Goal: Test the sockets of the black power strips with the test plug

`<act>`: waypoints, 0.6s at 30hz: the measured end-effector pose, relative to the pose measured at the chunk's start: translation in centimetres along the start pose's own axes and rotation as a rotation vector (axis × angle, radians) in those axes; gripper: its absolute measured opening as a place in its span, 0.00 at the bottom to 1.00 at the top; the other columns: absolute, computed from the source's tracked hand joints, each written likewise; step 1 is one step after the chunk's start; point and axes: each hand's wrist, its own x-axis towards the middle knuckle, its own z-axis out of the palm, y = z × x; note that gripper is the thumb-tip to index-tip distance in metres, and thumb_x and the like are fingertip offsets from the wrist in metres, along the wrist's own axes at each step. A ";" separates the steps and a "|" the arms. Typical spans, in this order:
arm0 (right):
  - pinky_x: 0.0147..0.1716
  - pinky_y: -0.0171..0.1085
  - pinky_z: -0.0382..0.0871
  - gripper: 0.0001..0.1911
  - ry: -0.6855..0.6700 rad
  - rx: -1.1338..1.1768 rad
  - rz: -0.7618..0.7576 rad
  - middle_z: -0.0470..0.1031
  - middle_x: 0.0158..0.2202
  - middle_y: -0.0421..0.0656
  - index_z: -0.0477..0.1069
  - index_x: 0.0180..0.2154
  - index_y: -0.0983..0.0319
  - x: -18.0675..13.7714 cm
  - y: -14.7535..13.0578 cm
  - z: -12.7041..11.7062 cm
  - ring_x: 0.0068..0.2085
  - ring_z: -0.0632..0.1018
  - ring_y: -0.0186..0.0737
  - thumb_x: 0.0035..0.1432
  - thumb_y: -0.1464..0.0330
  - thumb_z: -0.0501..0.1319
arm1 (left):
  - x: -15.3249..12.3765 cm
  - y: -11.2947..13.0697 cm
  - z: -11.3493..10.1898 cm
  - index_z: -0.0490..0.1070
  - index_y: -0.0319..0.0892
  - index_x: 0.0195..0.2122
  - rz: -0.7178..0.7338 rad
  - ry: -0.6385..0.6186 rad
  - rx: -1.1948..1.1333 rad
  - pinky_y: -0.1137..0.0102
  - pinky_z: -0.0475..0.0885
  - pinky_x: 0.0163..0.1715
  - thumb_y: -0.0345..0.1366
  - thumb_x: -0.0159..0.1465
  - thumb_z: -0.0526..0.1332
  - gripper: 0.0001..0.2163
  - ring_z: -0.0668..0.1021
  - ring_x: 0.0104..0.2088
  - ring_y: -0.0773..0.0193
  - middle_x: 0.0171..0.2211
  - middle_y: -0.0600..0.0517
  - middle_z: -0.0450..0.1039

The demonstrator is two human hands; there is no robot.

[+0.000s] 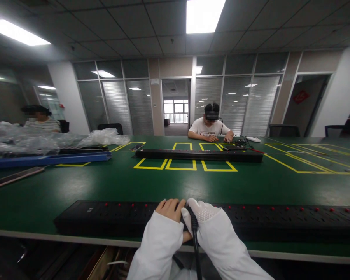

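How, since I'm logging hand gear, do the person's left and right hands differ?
The left hand is bare; the right hand wears a white dotted glove. The left hand rests on the near black power strip, while the right hand grips the black cable's end. Both have white sleeves.

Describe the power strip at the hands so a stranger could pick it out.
Start at the green table and go to its near edge. Along that edge lies a long black power strip with a row of red dots. The bare left hand and gloved right hand are at it, unlike the black bar farther across.
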 end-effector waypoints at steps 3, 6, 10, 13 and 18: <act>0.39 0.37 0.69 0.21 0.004 0.002 0.009 0.70 0.42 0.44 0.65 0.48 0.63 0.0 0.0 0.0 0.38 0.73 0.31 0.61 0.56 0.51 | 0.0 -0.3 0.5 0.69 0.42 0.48 0.002 0.018 0.013 0.56 0.65 0.48 0.46 0.41 0.61 0.31 0.73 0.44 0.51 0.44 0.44 0.73; 0.39 0.37 0.69 0.21 0.010 -0.001 0.011 0.70 0.42 0.44 0.65 0.48 0.62 0.0 0.0 -0.1 0.38 0.72 0.31 0.61 0.55 0.50 | 0.0 -0.5 1.1 0.69 0.43 0.48 0.003 0.046 0.015 0.57 0.65 0.47 0.47 0.41 0.61 0.31 0.74 0.44 0.50 0.43 0.44 0.73; 0.38 0.37 0.69 0.22 0.020 0.001 0.005 0.70 0.41 0.44 0.65 0.48 0.62 -0.1 0.1 0.0 0.37 0.72 0.31 0.61 0.54 0.50 | 0.0 -0.6 1.5 0.70 0.44 0.46 0.002 0.085 0.015 0.57 0.66 0.46 0.48 0.41 0.61 0.30 0.74 0.44 0.50 0.42 0.45 0.74; 0.39 0.37 0.69 0.21 0.027 0.006 0.005 0.70 0.41 0.44 0.66 0.47 0.63 -0.1 0.1 0.0 0.37 0.72 0.31 0.61 0.55 0.50 | 0.0 -0.5 1.2 0.70 0.42 0.48 0.013 0.069 0.025 0.57 0.65 0.47 0.48 0.41 0.61 0.31 0.74 0.44 0.50 0.43 0.44 0.74; 0.39 0.37 0.69 0.20 0.030 0.011 0.004 0.71 0.40 0.43 0.66 0.46 0.63 0.0 0.1 0.0 0.37 0.73 0.31 0.61 0.57 0.51 | -0.1 0.0 0.2 0.69 0.41 0.49 0.006 0.020 0.029 0.57 0.63 0.49 0.48 0.42 0.61 0.31 0.73 0.44 0.51 0.45 0.44 0.73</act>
